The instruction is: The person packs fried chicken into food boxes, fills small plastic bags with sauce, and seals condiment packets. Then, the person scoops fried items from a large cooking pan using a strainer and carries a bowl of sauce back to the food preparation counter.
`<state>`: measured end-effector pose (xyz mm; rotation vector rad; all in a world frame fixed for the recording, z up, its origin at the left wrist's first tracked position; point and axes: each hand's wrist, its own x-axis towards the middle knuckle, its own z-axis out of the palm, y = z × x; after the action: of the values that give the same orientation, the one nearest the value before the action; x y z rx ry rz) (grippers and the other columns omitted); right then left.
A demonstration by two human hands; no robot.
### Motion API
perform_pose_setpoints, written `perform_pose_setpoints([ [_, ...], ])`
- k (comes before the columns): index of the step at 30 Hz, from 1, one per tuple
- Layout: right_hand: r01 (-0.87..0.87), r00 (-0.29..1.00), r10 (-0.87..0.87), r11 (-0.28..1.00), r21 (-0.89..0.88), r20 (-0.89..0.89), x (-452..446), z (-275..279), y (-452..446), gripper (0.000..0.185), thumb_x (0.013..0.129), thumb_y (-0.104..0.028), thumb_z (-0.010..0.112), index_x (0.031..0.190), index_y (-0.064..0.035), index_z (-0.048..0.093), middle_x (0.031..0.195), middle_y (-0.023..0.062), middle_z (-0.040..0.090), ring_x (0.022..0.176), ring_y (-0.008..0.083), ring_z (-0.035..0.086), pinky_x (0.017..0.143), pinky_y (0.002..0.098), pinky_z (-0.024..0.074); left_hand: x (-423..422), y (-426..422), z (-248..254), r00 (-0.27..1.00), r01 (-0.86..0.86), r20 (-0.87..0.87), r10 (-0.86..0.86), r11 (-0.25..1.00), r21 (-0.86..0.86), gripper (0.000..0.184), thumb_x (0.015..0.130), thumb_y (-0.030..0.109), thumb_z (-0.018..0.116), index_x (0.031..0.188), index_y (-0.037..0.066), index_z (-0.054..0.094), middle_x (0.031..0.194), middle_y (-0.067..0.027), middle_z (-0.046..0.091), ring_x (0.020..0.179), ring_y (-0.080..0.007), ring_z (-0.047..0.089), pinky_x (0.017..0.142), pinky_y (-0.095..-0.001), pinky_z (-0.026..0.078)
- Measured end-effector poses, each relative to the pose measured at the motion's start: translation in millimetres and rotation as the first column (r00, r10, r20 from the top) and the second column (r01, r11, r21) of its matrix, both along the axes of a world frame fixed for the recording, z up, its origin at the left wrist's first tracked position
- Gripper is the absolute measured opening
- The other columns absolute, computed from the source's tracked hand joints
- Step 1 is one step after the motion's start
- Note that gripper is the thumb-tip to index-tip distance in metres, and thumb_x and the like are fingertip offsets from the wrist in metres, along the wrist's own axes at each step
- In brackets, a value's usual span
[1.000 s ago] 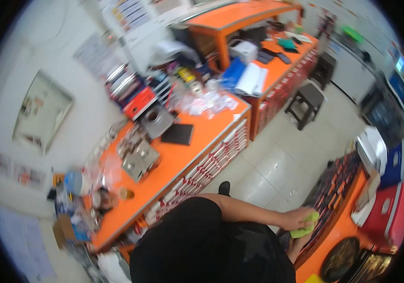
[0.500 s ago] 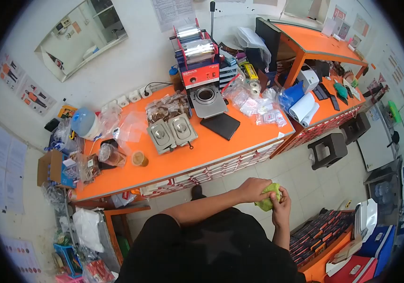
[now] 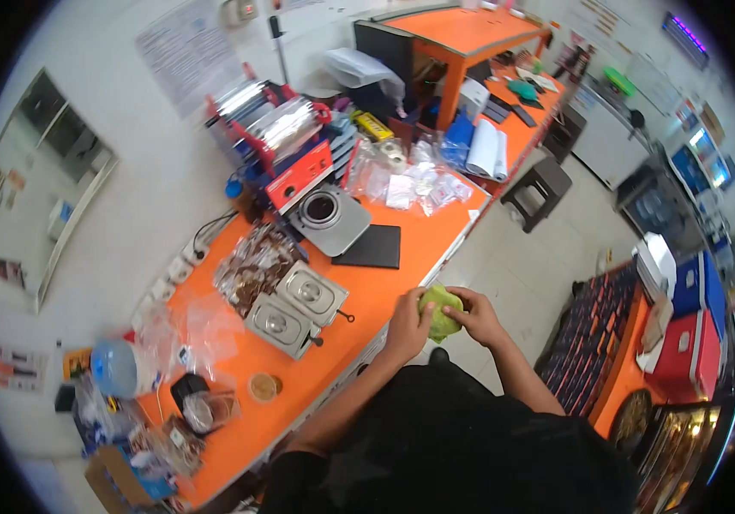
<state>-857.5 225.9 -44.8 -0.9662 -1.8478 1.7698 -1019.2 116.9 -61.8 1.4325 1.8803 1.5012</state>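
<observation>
The yellow-green cloth [image 3: 443, 320], as I take it to be, is just off the centre of my view toward four o'clock, held above the tiled floor [image 3: 504, 257] beside the edge of the orange desk [image 3: 367, 295]. My left hand [image 3: 408, 324] has its nine o'clock side, my right hand [image 3: 479, 319] its three o'clock side; each grip is pinching the cloth, thumbs on top. I judge the main hazard to be a drop: if either grip slackens, such soft stuff could sag and slip to the floor. It looks limp and crumpled, bunched into a rounded wad with an uneven edge; I can't make out finer texture.

Outward from it, I see two lidded metal pans [image 3: 309, 293] at nine o'clock, a cup [image 3: 264, 387] at eight, and a flat black object [image 3: 372, 247] then the red-fronted machine [image 3: 300, 176] between ten and eleven. A dark stool [image 3: 543, 188] stands near one o'clock, stacked dark boxes [image 3: 590, 330] near three.
</observation>
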Motion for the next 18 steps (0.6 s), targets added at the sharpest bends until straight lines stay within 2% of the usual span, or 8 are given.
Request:
perform_pose_setpoints([
  [2, 0.066, 0.994, -0.075, 0.991, 0.119, 0.079, -14.9, 5.1, 11.3, 0.043, 0.092, -0.015, 0.072, 0.13, 0.003, 0.06, 0.115, 0.0101, 0.069, 0.106, 0.0167, 0.064, 0.094, 0.0338, 0.0514, -22.0, 1.9, -2.6, 0.999, 0.036, 0.034, -0.037, 0.999, 0.017, 0.03, 0.099, 0.015, 0.055, 0.124, 0.0, 0.05, 0.113, -0.0197, 0.058, 0.107, -0.0368, 0.054, 0.092, -0.0464, 0.043],
  [4, 0.166, 0.982, -0.172, 0.983, 0.078, 0.079, -26.2, 5.4, 32.6, 0.038, 0.095, -0.015, 0.067, 0.128, 0.0035, 0.062, 0.113, 0.0121, 0.071, 0.105, 0.0185, 0.066, 0.094, 0.0337, 0.0512, -44.2, 5.5, 5.0, 0.982, -0.19, 0.002, 0.19, 0.977, 0.1, 0.019, 0.098, 0.013, 0.055, 0.112, 0.001, 0.058, 0.109, -0.0168, 0.06, 0.102, -0.0344, 0.054, 0.09, -0.0439, 0.044],
  [7, 0.304, 0.929, -0.352, 0.9, 0.311, 0.112, -43.0, -33.9, 82.1, 0.041, 0.097, -0.016, 0.062, 0.134, 0.0029, 0.058, 0.116, 0.0186, 0.07, 0.108, 0.0253, 0.067, 0.095, 0.0349, 0.0508, -72.5, 7.6, 8.8, 0.98, -0.137, -0.143, 0.138, 0.99, 0.016, 0.013, 0.098, 0.012, 0.056, 0.097, 0.001, 0.064, 0.109, -0.0144, 0.061, 0.1, -0.0322, 0.054, 0.089, -0.0422, 0.044],
  [10, 0.266, 0.949, -0.309, 0.893, 0.363, 0.064, -64.2, -103.1, 134.6, 0.05, 0.099, -0.022, 0.06, 0.142, 0.0024, 0.049, 0.126, 0.0215, 0.064, 0.116, 0.027, 0.063, 0.098, 0.0382, 0.0491, -81.0, 28.2, 3.4, 0.988, -0.151, -0.049, 0.148, 0.986, -0.071, 0.018, 0.097, 0.012, 0.057, 0.087, 0.001, 0.066, 0.106, -0.0128, 0.063, 0.098, -0.0308, 0.055, 0.088, -0.0407, 0.044],
  [12, -0.196, 0.906, -0.103, 0.758, 0.621, 0.411, -77.5, -132.3, 164.6, 0.059, 0.099, -0.03, 0.059, 0.145, 0.0022, 0.044, 0.133, 0.0248, 0.06, 0.124, 0.0337, 0.059, 0.104, 0.0428, 0.046, -86.5, 50.1, 1.8, 0.993, -0.114, -0.047, 0.111, 0.99, -0.085, 0.017, 0.098, 0.013, 0.057, 0.089, 0.0, 0.066, 0.104, -0.0125, 0.063, 0.098, -0.0306, 0.056, 0.088, -0.0406, 0.044],
  [14, -0.222, 0.891, -0.069, 0.796, 0.564, 0.448, -84.1, -135.4, 205.3, 0.058, 0.097, -0.035, 0.061, 0.139, 0.0028, 0.05, 0.135, 0.0249, 0.057, 0.125, 0.0395, 0.056, 0.103, 0.0456, 0.0464, -94.4, 81.2, -2.1, 0.996, -0.082, -0.044, 0.078, 0.992, -0.099, 0.017, 0.098, 0.013, 0.057, 0.091, 0.0, 0.066, 0.103, -0.0122, 0.064, 0.098, -0.0303, 0.056, 0.087, -0.0404, 0.045],
  [16, -0.193, 0.826, -0.094, 0.88, 0.435, 0.555, -91.2, -130.3, 254.7, 0.05, 0.092, -0.028, 0.064, 0.131, 0.0023, 0.056, 0.137, 0.0248, 0.053, 0.126, 0.0405, 0.052, 0.102, 0.0462, 0.0468, -95.8, 118.5, -10.9, 0.991, -0.118, 0.05, 0.123, 0.988, -0.098, 0.017, 0.098, 0.014, 0.057, 0.092, 0.0, 0.067, 0.1, -0.0118, 0.066, 0.098, -0.0302, 0.058, 0.085, -0.0397, 0.047],
  [18, -0.136, 0.827, -0.165, 0.869, 0.476, 0.537, -90.7, -147.4, 313.8, 0.044, 0.089, -0.023, 0.066, 0.126, 0.0005, 0.058, 0.136, 0.022, 0.052, 0.121, 0.0398, 0.054, 0.097, 0.0476, 0.0492, -105.3, 161.7, -34.8, 0.991, -0.111, 0.052, 0.12, 0.982, -0.154, 0.017, 0.098, 0.014, 0.057, 0.092, 0.001, 0.067, 0.098, -0.0121, 0.066, 0.096, -0.0304, 0.06, 0.084, -0.0395, 0.047],
])
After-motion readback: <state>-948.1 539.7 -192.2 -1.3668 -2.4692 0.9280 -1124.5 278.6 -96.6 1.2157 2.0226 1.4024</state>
